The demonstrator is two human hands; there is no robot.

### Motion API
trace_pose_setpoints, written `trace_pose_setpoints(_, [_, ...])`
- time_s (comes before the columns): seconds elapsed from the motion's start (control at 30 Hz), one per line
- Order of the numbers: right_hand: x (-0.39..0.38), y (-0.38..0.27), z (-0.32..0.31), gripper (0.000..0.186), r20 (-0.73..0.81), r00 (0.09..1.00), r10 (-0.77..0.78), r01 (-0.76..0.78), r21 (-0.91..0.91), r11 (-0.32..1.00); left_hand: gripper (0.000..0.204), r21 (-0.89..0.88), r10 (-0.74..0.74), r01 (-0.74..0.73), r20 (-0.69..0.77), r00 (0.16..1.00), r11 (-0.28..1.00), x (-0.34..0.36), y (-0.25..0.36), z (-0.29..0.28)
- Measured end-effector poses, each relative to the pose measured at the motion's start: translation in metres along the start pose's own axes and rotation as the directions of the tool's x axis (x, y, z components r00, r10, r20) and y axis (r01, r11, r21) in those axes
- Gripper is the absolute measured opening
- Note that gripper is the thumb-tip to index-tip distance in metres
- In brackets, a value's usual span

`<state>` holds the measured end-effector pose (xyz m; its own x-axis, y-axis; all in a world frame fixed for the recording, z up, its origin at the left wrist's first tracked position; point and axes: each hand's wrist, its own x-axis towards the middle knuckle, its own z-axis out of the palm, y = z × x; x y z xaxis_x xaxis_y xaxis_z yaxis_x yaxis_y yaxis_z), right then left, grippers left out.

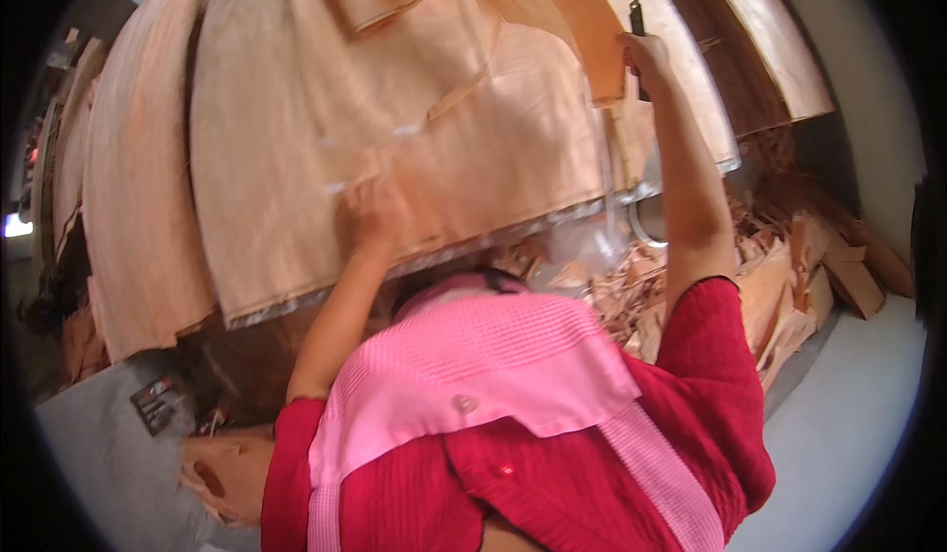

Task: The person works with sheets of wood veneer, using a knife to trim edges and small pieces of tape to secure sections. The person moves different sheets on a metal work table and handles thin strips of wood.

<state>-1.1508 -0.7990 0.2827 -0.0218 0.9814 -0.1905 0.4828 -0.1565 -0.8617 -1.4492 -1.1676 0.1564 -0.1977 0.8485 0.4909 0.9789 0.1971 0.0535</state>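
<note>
Large sheets of thin wood veneer [256,157] lie spread in front of me, with cut edges and a few gaps. My left hand [377,212] rests on the near part of the middle sheet, its fingers blurred but apparently laid flat. Farther off to the right, my right hand [647,57] is closed round a slim black utility knife [636,17], which sticks out above and below the fist. Its fingertips are beside the edge of a darker orange veneer strip [587,44]. Whether they also pinch the strip I cannot tell.
A heap of torn veneer scraps [769,256] lies below the sheets at the right. More scraps [232,473] are on the floor at lower left, near a small dark box-like item [158,404]. A pale wall [858,88] bounds the right side.
</note>
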Motion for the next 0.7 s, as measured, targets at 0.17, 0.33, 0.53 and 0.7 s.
trace_pose_setpoints(0.17, [0.098, -0.005, -0.044, 0.019, -0.092, 0.994, 0.055, -0.038, 0.187, 0.982, 0.024, 0.043, -0.104, 0.099, 0.116, 0.988, 0.994, -0.005, 0.007, -0.006])
trace_pose_setpoints(0.33, [0.112, 0.018, -0.034, 0.022, -0.426, 0.811, -0.402, 0.132, -0.535, 0.834, 0.030, 0.042, -0.099, 0.094, 0.140, 0.985, 0.995, -0.006, 0.006, -0.004])
trace_pose_setpoints(0.53, [0.067, 0.024, 0.046, 0.028, 0.051, 0.804, -0.592, 0.516, -0.555, 0.653, 0.028, 0.057, -0.124, 0.116, 0.170, 0.978, 0.992, -0.001, 0.009, -0.009])
trace_pose_setpoints(0.7, [0.102, -0.011, 0.112, 0.026, 0.183, 0.856, -0.484, 0.425, -0.780, 0.458, 0.022, 0.063, -0.140, 0.130, 0.179, 0.974, 0.989, 0.002, 0.009, -0.017])
